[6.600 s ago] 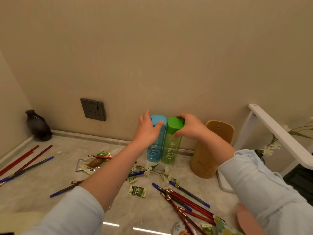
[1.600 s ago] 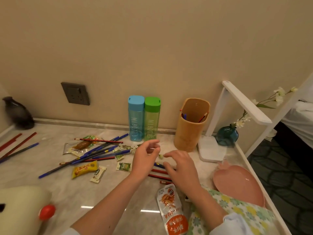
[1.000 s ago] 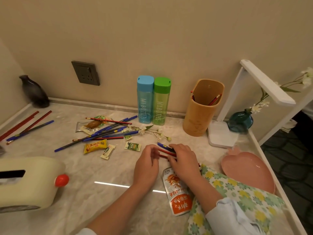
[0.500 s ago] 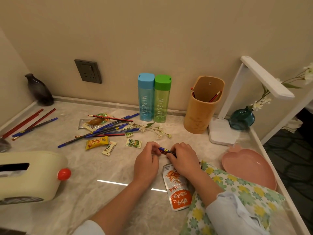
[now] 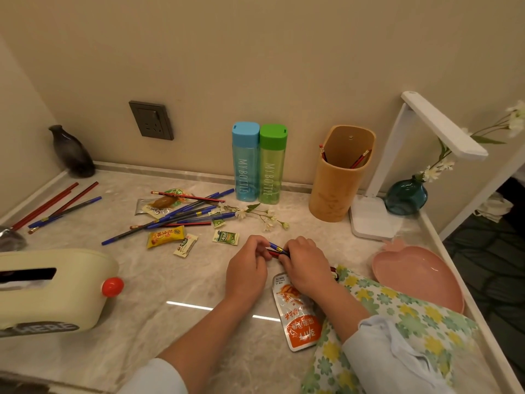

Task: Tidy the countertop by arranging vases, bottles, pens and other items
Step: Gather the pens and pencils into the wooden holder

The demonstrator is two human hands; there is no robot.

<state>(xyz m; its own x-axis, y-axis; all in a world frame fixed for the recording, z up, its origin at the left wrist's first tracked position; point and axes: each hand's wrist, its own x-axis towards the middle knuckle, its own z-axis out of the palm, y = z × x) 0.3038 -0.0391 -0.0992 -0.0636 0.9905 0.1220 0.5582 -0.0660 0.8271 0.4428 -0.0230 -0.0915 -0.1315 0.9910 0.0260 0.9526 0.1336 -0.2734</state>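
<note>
Head view, the only one. Both hands meet mid-bench, toward the front edge. The left hand [image 5: 246, 265] pinches one end of a small pencil bundle [image 5: 277, 248], blue on top w/ a red one under. The right hand [image 5: 304, 269] has its fingers curled round the same bundle from the other side. Can't tell how many pencils are in it, since the hands cover most. It sits low over the bench [image 5: 170, 322]; touching or not, can't tell.

Looks like the pencil-gathering step: squaring up a handful before stowing it. The likely target is the wooden holder [image 5: 338, 180] at the back, just right of the blue bottle [image 5: 245, 163] and green bottle [image 5: 272, 166], which stand side by side at the wall. The holder has a few pencils in it.

The next move prob. needs one hand to take the whole bundle, lift it and tip it upright into the holder, clear of the white lamp [image 5: 369, 220] close beside it.

Plenty left to do: a loose pencil pile [image 5: 184, 214] over snack packets, more pencils [image 5: 54, 203] far left near the dark vase [image 5: 72, 152], and a flower sprig [image 5: 261, 214] lying flat.
</note>
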